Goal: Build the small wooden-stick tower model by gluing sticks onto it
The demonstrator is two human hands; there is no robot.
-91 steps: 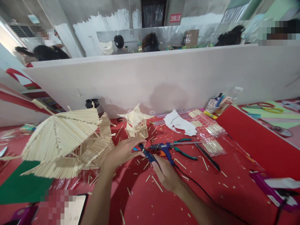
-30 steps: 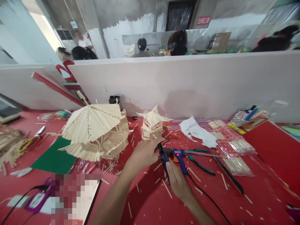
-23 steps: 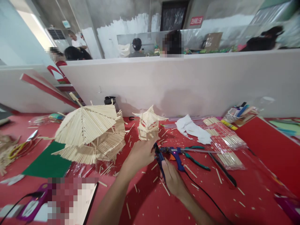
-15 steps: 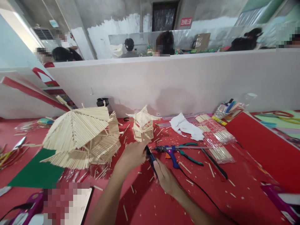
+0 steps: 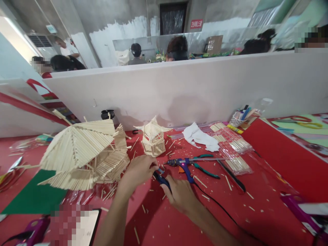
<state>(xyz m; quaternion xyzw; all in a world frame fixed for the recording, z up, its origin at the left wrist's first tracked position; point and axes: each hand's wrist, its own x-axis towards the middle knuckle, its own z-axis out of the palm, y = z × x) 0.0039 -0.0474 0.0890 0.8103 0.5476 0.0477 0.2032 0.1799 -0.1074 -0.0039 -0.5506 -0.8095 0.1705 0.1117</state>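
My right hand (image 5: 180,194) is closed round a slim dark blue tool (image 5: 162,180), its kind unclear, pointing away and to the left. My left hand (image 5: 140,171) is closed in a pinch close to the tool's far end. What lies between its fingers is too small to make out. Just beyond the hands stands a small pavilion model (image 5: 153,138) of pale wooden sticks. A larger stick-built pavilion (image 5: 77,147) with a wide roof stands on the left. Right of the tool lies a blue glue gun (image 5: 184,165) with its cord trailing toward me.
Green-handled pliers (image 5: 206,167) and a dark rod-like tool (image 5: 232,176) lie right of the glue gun. Beyond are white tissue (image 5: 200,136) and bagged sticks (image 5: 234,153). Stick scraps litter the red table (image 5: 159,229). A white partition (image 5: 143,89) rises behind, with people beyond it.
My left hand has drawn back from the small pavilion toward me, so more of the model's base shows. The blue tool is held lower, and my view has shifted slightly right.
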